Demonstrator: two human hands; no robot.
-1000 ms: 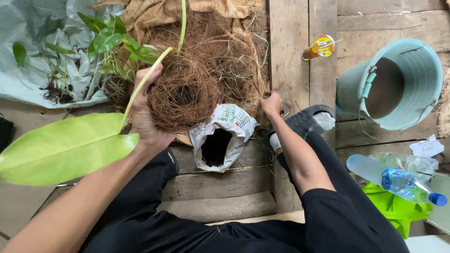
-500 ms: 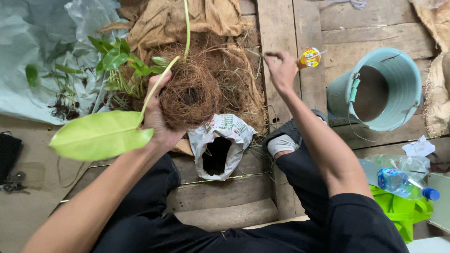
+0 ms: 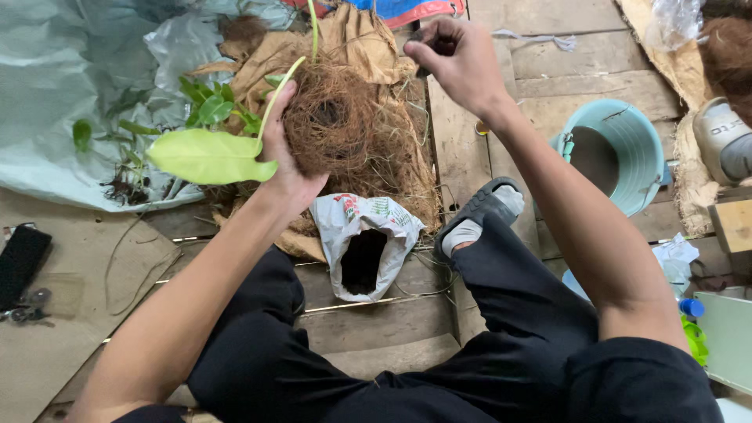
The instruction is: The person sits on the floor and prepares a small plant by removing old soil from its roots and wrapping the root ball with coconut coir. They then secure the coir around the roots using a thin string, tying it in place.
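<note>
My left hand [image 3: 283,160] grips a round bundle of brown coconut fibre [image 3: 338,129] wrapped around the base of a plant, whose stem runs up beside my thumb to a large yellow-green leaf [image 3: 210,157] on the left. My right hand [image 3: 458,59] is raised at the top centre with its fingers pinched shut on a small dark object I cannot make out. An open white plastic bag [image 3: 364,243] with dark soil inside lies on the wooden boards between my knees.
A pale teal bucket [image 3: 623,153] stands at the right. Brown sacking [image 3: 352,39] and loose fibre lie behind the bundle. Small green plants [image 3: 215,110] rest on grey plastic sheeting [image 3: 70,94] at the left. My sandalled foot [image 3: 478,219] is near the bag.
My right hand has left the fibre bundle, risen and moved up and away over the boards, pinched on something small. My left hand keeps its hold on the bundle and plant.
</note>
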